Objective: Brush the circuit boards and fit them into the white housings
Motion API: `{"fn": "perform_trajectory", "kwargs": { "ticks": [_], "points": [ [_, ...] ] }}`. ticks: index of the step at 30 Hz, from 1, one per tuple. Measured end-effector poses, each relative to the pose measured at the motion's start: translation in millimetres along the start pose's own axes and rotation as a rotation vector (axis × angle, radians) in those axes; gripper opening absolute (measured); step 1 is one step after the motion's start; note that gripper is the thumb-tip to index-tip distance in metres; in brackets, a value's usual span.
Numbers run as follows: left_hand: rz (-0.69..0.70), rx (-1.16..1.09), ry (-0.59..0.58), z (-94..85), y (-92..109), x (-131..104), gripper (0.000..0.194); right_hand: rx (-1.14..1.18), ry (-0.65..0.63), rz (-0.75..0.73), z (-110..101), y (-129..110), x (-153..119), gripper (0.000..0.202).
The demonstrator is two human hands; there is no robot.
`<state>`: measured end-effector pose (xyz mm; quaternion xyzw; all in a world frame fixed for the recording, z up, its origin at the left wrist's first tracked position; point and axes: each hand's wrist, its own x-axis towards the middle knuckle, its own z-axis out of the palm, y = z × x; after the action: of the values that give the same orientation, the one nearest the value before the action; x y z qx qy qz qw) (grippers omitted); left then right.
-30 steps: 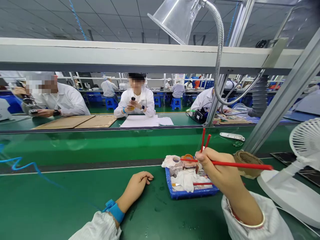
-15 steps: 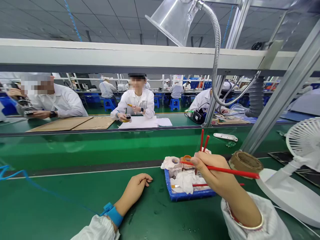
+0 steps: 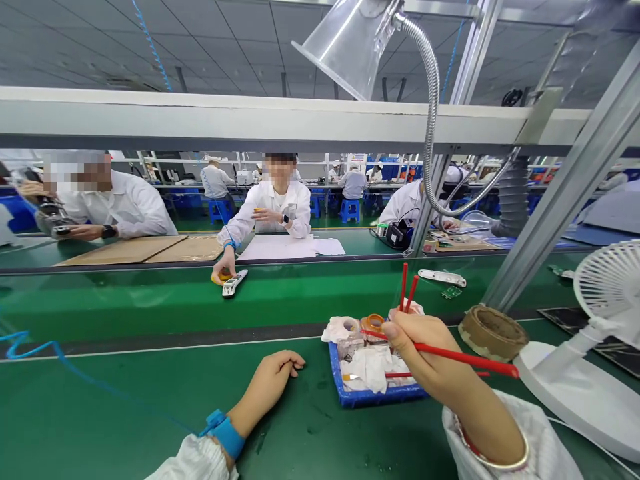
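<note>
My left hand [image 3: 273, 380] rests on the green bench with its fingers curled together and nothing visible in them. A blue strap circles that wrist. My right hand [image 3: 425, 347] is closed on a long red stick [image 3: 470, 359], held above the right side of a blue tray [image 3: 383, 398]. In the tray lie crumpled white tissues [image 3: 373, 370], an orange-rimmed jar [image 3: 375, 323] and a red-handled brush [image 3: 400, 375]. Two more red sticks [image 3: 404, 287] stand upright just behind my right fingers; their lower ends are hidden.
A brown tape roll [image 3: 493, 331] and a white fan [image 3: 575, 373] stand at the right. Across the green belt [image 3: 150, 300], a person's hand [image 3: 225, 268] is beside a white device [image 3: 235, 283]. Another white device [image 3: 443, 277] lies farther right. A lamp [image 3: 350, 47] hangs overhead.
The person opposite has reached forward and down to the belt, where a white device now lies by that hand. The right-hand device has shifted left. My hands have hardly moved.
</note>
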<state>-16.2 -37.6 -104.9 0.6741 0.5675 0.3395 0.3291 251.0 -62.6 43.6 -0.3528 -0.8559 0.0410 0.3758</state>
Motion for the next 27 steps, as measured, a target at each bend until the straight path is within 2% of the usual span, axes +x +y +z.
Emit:
{"fn": "perform_trajectory", "kwargs": {
  "ticks": [5,10,21,27],
  "points": [
    [-0.003,-0.001,-0.005,0.6,-1,0,0.031,-0.013,-0.074,-0.032,-4,-1,0,0.037],
    [0.0,-0.005,-0.014,0.8,-2,0,0.032,0.072,-0.027,0.014,-14,-2,-5,0.037],
    [0.003,-0.002,-0.013,0.8,-1,0,0.032,0.061,0.002,0.049,1,0,0,0.039],
    [0.003,-0.007,-0.01,1.2,-1,0,0.032,0.061,0.007,0.027,-6,-4,-5,0.036]
  ]
}}
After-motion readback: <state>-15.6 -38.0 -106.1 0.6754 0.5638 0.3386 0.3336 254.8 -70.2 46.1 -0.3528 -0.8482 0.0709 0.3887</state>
